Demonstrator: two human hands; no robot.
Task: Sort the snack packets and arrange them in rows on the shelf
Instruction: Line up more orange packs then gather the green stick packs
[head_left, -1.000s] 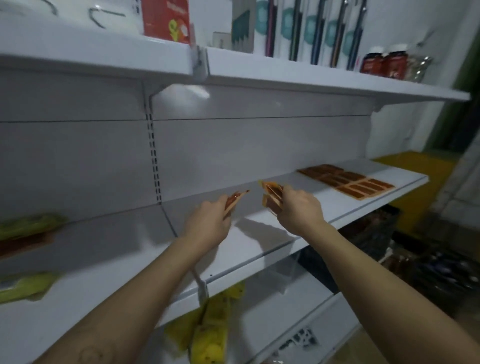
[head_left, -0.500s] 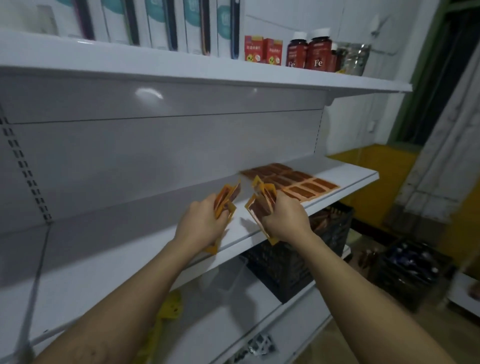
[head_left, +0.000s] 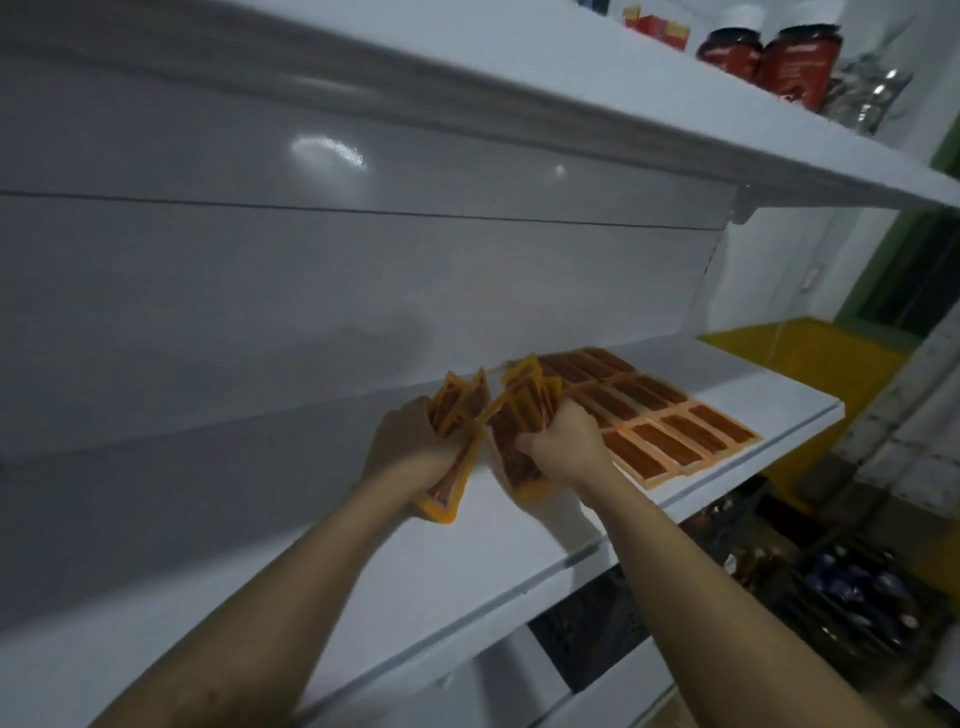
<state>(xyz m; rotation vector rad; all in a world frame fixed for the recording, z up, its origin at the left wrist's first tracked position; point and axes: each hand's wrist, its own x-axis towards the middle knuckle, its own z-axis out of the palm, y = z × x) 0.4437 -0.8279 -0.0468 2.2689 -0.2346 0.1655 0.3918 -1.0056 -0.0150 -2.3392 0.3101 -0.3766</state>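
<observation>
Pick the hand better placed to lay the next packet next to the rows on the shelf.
Right, probably. The right hand grips one packet bunch right beside the laid rows; the left hand grips another bunch farther off, with the right hand between it and them.

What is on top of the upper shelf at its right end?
Two dark red jars, small red boxes and something clear and shiny. The upper shelf hides their bases behind its front edge, along with anything farther back.
</observation>
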